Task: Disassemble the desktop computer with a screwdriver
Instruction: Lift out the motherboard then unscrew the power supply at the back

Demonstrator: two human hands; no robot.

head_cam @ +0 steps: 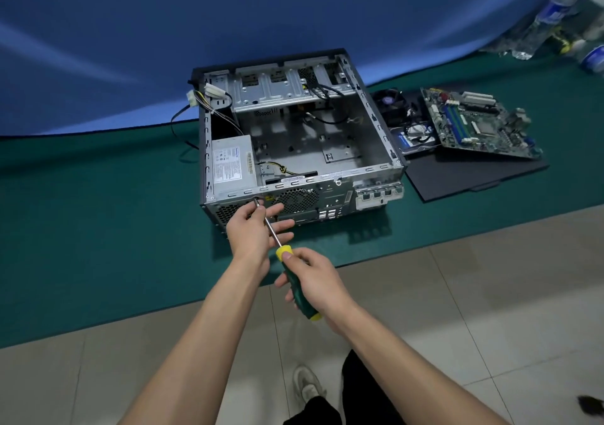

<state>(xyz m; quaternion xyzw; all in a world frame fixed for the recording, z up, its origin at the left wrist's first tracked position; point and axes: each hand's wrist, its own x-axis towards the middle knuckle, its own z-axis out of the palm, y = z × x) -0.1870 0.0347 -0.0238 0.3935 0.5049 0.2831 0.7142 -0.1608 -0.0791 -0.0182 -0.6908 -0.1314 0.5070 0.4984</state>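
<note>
Our right hand [313,280] wraps the green-and-yellow screwdriver [295,279] handle, closest to us.
Our left hand [253,230], fingers loosely spread, steadies the shaft between thumb and fingers; the tip meets the rear panel of the opened computer case [294,137] on the green mat [98,212], beside the power supply [232,161]; the motherboard [474,120] lies well apart at right.

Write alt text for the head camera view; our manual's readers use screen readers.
A right hand grips a green and yellow screwdriver, its tip at the rear edge of an open computer case, while the left hand steadies the shaft. The power supply sits inside; a removed motherboard lies to the right.
</note>
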